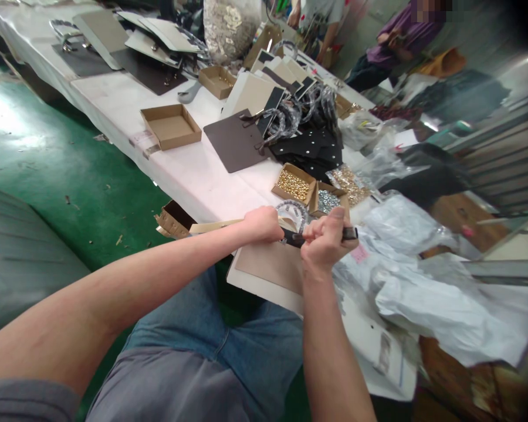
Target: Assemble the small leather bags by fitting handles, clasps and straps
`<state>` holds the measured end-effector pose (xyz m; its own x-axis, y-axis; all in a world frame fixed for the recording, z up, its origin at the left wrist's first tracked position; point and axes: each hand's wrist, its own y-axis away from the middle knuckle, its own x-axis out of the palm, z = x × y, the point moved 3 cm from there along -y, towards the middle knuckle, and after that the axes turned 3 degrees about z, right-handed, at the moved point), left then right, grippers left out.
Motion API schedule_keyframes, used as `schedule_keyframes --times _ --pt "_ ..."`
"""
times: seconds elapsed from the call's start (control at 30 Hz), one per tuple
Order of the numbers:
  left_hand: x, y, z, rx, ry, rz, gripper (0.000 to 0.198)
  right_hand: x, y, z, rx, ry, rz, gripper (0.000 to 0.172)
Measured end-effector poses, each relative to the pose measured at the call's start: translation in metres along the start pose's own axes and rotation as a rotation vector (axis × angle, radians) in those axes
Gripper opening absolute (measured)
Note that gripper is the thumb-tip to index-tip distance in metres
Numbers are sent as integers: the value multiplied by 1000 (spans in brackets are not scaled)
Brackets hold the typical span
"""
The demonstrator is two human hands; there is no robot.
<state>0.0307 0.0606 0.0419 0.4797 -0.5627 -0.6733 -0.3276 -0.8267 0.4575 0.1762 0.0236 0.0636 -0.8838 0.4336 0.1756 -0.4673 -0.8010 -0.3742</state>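
Note:
My left hand (264,225) is closed at the table's near edge, its fingers curled by one end of a black strap-like piece (293,238); what lies inside them is hidden. My right hand (327,239) makes a fist around that black piece, whose other end sticks out to the right. Behind my hands rests a ring-shaped handle (293,212) in clear wrapping. A pale strip (215,225) runs behind my left wrist. Under both hands lies a flat brown-faced panel (268,266) with a cream edge.
Gold fittings fill one small carton (294,183); silver ones fill another carton (328,200). Beyond lie a dark panel (234,142), an open cardboard tray (171,127) and stacked cream panels (250,94). White plastic bags (426,293) crowd the right. Two people work at the back.

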Motion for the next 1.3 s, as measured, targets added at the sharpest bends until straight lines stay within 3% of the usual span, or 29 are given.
schedule_keyframes --times 0.43,0.63,0.83,0.97,1.13,1.3 --pt "10 8 6 51 -58 -184 62 16 16 -14 14 98 63 71" --pt "4 19 11 46 -93 -198 58 20 20 -10 23 247 82 69" --pt "8 13 15 1 -55 -194 61 20 19 -11 23 266 84 69" --pt "12 7 17 -29 -4 -176 65 22 3 -19 140 187 85 70" --pt "8 10 14 -57 23 -136 62 26 -26 -37 403 116 99 76" --pt "9 16 10 -13 -4 -177 59 28 -43 -48 532 73 193 81"
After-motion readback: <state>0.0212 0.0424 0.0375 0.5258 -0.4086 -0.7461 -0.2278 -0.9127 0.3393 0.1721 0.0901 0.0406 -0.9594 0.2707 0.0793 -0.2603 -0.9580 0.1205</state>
